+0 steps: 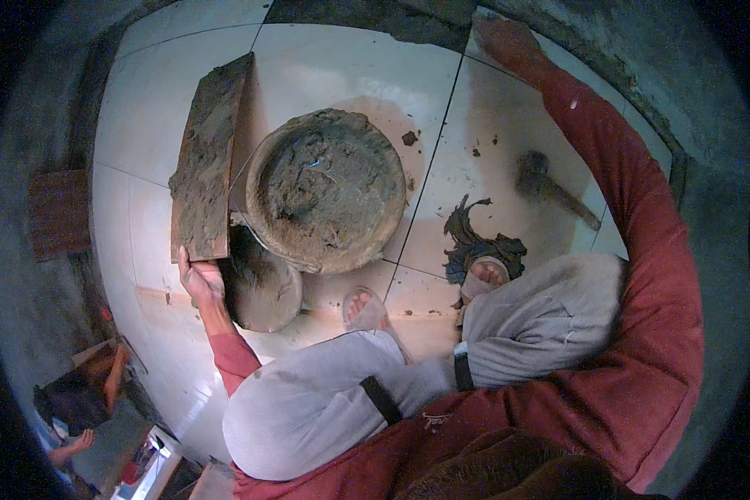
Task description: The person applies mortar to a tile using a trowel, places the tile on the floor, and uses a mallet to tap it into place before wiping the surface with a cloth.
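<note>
My left hand (pixel 198 279) is closed on the near end of a mortar-smeared board (pixel 204 154), which lies at a slant left of a round basin (pixel 325 192) of grey mortar. A second, mortar-stained container (pixel 262 296) sits partly under the board and basin, beside that hand. My right hand (pixel 508 42) is stretched out to the far edge of the white tiles (pixel 404 75) at top right; its fingers are too dim and small to read. Between it and my right foot are a hammer-like tool (pixel 558 192) and a crumpled dark rag (pixel 467 242).
My sandalled feet (pixel 367 308) rest on the tiles. A grey concrete border (pixel 704 242) runs along the right. At lower left are a brown board (pixel 58 212), another person's arms and hand (pixel 79 442), and a pale rectangular object (pixel 142 471).
</note>
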Action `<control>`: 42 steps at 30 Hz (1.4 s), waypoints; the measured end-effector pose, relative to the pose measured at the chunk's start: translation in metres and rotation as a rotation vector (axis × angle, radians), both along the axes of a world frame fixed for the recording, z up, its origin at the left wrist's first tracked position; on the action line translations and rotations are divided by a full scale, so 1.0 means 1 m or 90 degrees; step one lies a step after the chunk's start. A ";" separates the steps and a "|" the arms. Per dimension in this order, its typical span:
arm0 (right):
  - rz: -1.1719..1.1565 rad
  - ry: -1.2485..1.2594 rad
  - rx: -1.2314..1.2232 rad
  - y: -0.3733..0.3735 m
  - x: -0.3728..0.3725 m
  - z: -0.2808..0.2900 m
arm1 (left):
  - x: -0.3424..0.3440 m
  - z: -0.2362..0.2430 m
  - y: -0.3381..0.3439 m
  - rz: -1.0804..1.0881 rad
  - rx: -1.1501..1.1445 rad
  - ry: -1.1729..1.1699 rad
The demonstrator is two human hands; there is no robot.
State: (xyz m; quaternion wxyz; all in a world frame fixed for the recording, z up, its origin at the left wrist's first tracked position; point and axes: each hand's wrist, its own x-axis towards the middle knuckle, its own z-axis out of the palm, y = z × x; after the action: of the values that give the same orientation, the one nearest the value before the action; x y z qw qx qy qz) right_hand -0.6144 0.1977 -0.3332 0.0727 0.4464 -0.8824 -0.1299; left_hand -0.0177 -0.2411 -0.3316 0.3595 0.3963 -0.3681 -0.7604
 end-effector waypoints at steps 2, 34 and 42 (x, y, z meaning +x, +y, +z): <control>-0.034 -0.073 -0.048 -0.014 0.006 0.009 | 0.015 0.010 -0.003 0.012 -0.014 -0.010; -0.316 -0.880 -0.192 0.006 -0.008 -0.056 | 0.039 0.030 -0.007 0.024 -0.028 -0.065; 0.131 -0.079 -0.142 0.016 0.011 -0.070 | 0.015 0.017 -0.002 -0.008 -0.007 -0.044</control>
State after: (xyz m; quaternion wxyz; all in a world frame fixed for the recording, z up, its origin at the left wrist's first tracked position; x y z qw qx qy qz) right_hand -0.6031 0.2134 -0.4028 0.0801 0.5305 -0.8439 0.0048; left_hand -0.0026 -0.2433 -0.3148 0.3439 0.4179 -0.3871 -0.7465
